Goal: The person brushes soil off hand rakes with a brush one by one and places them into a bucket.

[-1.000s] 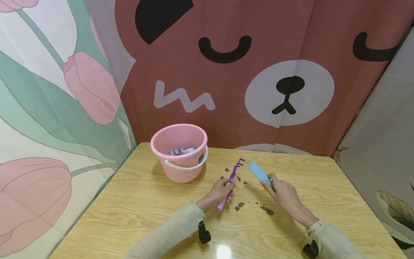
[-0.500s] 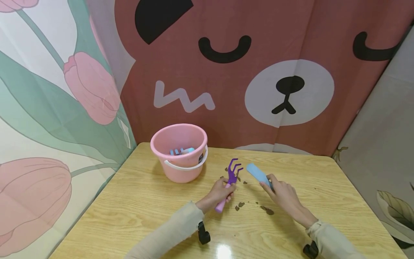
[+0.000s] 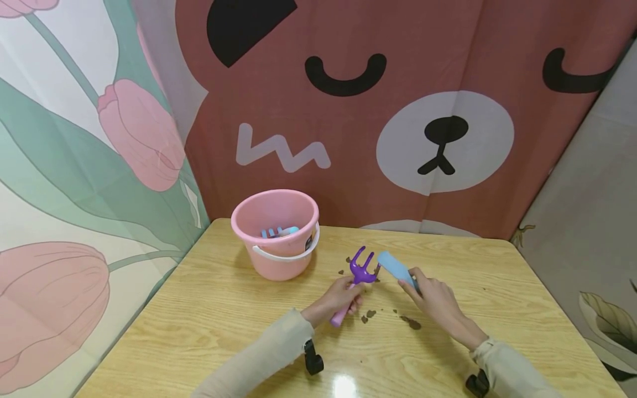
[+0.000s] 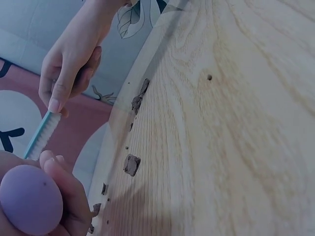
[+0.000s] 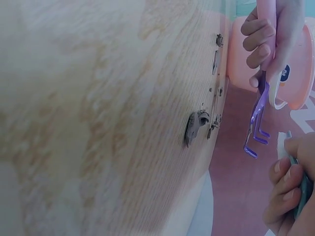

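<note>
In the head view, my left hand [image 3: 339, 297] grips the pink handle of a small purple hand rake [image 3: 362, 273]. Its several prongs point away from me, and the end of the handle [image 4: 31, 199] shows large in the left wrist view. To the right, my right hand [image 3: 439, 297] holds a light blue brush [image 3: 396, 267] by one end. White bristles [image 4: 45, 136] line one side of it. The brush's far end is close beside the right prong; whether they touch, I cannot tell. Both tools are held above the table, over scattered brown dirt clumps [image 3: 412, 323].
A pink bucket [image 3: 276, 266] with a white handle stands at the table's back left, with light blue pieces [image 3: 281, 232] inside. More brown bits [image 3: 369, 315] lie between my hands on the wooden table [image 3: 209, 331]. Printed cloths hang behind and at both sides.
The rake has turned in my left hand from edge-on to showing its broad face and spread prongs. The brush has shifted slightly left, nearer the rake. The bucket has stayed put.
</note>
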The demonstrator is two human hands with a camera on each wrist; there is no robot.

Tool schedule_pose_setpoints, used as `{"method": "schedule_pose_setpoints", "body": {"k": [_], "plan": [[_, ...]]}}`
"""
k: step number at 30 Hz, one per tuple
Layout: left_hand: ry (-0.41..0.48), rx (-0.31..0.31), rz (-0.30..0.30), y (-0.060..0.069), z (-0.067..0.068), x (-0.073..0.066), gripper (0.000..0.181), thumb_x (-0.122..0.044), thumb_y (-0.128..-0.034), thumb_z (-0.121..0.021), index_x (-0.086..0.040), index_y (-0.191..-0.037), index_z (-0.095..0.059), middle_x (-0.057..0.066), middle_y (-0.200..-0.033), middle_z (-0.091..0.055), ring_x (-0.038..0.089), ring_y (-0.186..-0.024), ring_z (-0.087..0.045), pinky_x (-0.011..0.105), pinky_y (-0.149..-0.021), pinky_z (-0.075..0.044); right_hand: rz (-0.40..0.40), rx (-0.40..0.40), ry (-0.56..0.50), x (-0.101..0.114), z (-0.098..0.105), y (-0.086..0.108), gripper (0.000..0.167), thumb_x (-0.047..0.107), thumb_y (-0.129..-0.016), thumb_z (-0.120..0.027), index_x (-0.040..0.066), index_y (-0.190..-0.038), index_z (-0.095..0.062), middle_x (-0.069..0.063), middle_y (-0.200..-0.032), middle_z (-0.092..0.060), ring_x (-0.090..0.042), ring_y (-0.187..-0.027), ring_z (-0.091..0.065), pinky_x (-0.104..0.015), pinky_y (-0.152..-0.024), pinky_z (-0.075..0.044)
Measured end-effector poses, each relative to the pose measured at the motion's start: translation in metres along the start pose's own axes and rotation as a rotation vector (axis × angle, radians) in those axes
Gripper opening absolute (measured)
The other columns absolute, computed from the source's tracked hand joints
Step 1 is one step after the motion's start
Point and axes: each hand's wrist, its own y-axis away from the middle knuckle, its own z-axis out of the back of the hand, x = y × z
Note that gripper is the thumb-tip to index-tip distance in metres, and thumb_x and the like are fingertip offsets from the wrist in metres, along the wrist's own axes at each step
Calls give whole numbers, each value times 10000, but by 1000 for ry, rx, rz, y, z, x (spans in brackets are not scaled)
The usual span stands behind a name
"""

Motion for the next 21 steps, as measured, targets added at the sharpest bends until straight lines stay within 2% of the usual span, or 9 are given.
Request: {"method": "schedule_pose_setpoints", "body": {"k": [5, 11, 14, 18, 21], "plan": [[-38, 14, -10, 1, 1, 1, 269, -175, -1026, -538, 60, -1152, -567, 51, -687, -544, 73, -474, -444, 178, -409, -393, -2, 16, -13, 1, 0, -1, 324, 250, -975, -652, -18, -1145, -587, 79, -533, -379, -31, -403, -286, -178, -368, -237], [-67, 41, -20, 4, 2, 1, 186, -178, -999, -588, -8, -1077, -589, 48, -681, -539, 77, -473, -438, 189, -410, -386, -17, 47, -31, 7, -2, -4, 302, 289, -978, -646, 26, -1122, -610, 92, -517, -351, -27, -415, -269, -187, -381, -243], [-61, 47, -23, 4, 2, 0, 143, -159, -987, -607, -21, -1015, -583, 59, -671, -542, 78, -466, -440, 191, -407, -388, 5, 56, -53, 12, -6, -6, 284, 299, -978, -643, 45, -1100, -612, 108, -519, -330, -14, -426, -255, -192, -391, -243], [-61, 35, -24, 5, 0, -1, 141, -162, -981, -615, -26, -1006, -588, 54, -661, -541, 77, -456, -439, 188, -400, -389, 37, 91, -77, 17, -11, -8, 279, 311, -983, -633, 58, -1101, -613, 125, -512, -303, 3, -424, -232, -184, -397, -236], [-60, 25, -18, 4, -2, -1, 156, -181, -982, -618, -34, -1029, -598, 44, -648, -535, 76, -449, -434, 182, -393, -382, 20, 123, -75, 17, -14, -7, 279, 319, -987, -625, 68, -1109, -617, 121, -499, -302, -3, -415, -229, -185, -398, -244]]}}
